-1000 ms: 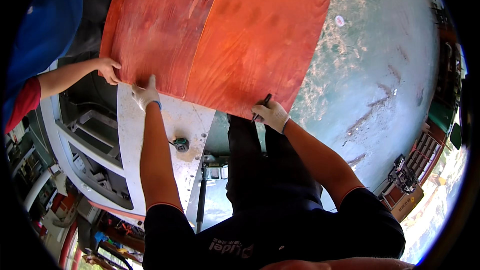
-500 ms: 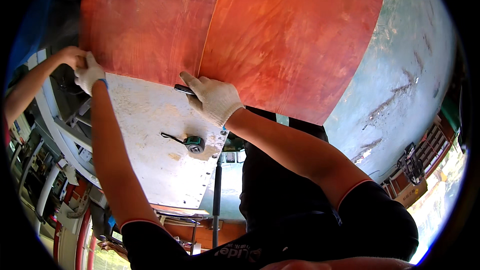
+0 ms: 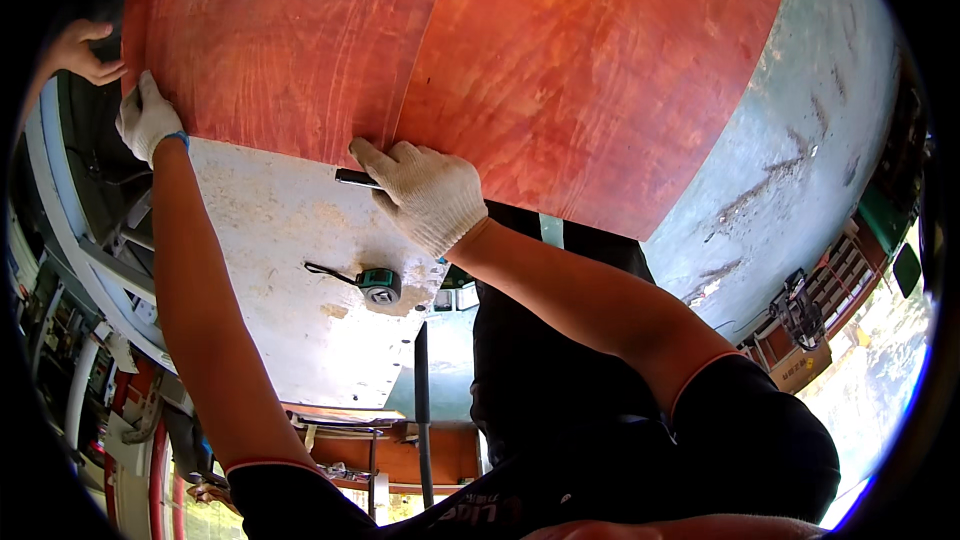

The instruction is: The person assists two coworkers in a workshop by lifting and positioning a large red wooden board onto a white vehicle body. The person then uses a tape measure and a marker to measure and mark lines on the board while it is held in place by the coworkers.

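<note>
Two reddish-orange plywood sheets lie side by side, a left sheet (image 3: pixel 280 40) and a right sheet (image 3: pixel 600 70), meeting at a narrow seam. At the left sheet's near-left corner, my left hand (image 3: pixel 150 118), in a white knit glove, is closed on the edge. My right hand (image 3: pixel 430 190), gloved alike, is closed around a slim black pen-like tool (image 3: pixel 356 178). Its forefinger touches the left sheet's near edge beside the seam. Below that hand, a teal and black tape measure (image 3: pixel 379 286) with a wrist strap rests on a worn white panel (image 3: pixel 260 230).
Another person's bare hand (image 3: pixel 88 52) is off the left edge, fingers apart. A scuffed pale green curved surface (image 3: pixel 790 150) runs along the right. Metal framing (image 3: pixel 75 220) stands at the left, and a dark upright pole (image 3: pixel 422 390) is below the white panel.
The other person's hand has come away from the left sheet's corner, where it was next to mine. My left hand has shifted left along the edge. My right hand keeps its grip near the seam.
</note>
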`<state>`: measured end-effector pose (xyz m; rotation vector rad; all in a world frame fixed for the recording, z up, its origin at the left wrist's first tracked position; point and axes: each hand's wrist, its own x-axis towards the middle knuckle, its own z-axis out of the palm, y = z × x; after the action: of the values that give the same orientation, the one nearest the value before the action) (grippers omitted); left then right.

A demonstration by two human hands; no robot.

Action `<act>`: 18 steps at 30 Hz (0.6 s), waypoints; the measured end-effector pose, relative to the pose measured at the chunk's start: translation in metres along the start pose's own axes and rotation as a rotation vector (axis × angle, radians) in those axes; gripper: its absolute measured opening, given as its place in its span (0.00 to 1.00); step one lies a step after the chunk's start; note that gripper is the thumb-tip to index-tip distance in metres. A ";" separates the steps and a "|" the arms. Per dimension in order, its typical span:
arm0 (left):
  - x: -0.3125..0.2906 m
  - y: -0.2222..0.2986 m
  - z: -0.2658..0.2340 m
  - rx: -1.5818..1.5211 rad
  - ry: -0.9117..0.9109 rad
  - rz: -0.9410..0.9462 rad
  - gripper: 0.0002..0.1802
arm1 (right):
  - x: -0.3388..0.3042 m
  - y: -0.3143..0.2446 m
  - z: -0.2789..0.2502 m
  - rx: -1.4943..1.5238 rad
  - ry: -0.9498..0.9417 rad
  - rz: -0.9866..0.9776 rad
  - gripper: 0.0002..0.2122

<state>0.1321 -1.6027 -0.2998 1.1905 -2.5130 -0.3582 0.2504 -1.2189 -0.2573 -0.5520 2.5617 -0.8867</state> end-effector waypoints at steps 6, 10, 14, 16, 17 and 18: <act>-0.016 0.005 -0.012 -0.035 0.002 -0.021 0.28 | -0.003 0.005 0.000 0.031 -0.013 -0.010 0.25; -0.012 -0.001 -0.008 -0.087 -0.048 -0.010 0.27 | -0.004 0.006 -0.002 0.037 -0.044 -0.007 0.25; -0.014 0.001 -0.006 -0.081 -0.053 -0.002 0.27 | -0.004 0.009 -0.001 0.038 -0.006 -0.024 0.22; -0.011 -0.003 -0.009 -0.054 -0.049 0.004 0.27 | -0.004 0.010 0.000 0.058 0.081 -0.072 0.15; -0.010 -0.004 -0.008 -0.036 -0.052 0.007 0.27 | -0.004 0.010 0.000 0.061 0.084 -0.072 0.15; -0.009 -0.005 -0.007 -0.018 -0.054 0.009 0.28 | -0.004 0.010 0.001 0.065 0.087 -0.072 0.15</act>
<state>0.1436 -1.5994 -0.2971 1.1770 -2.5551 -0.4152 0.2520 -1.2095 -0.2635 -0.6018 2.5939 -1.0358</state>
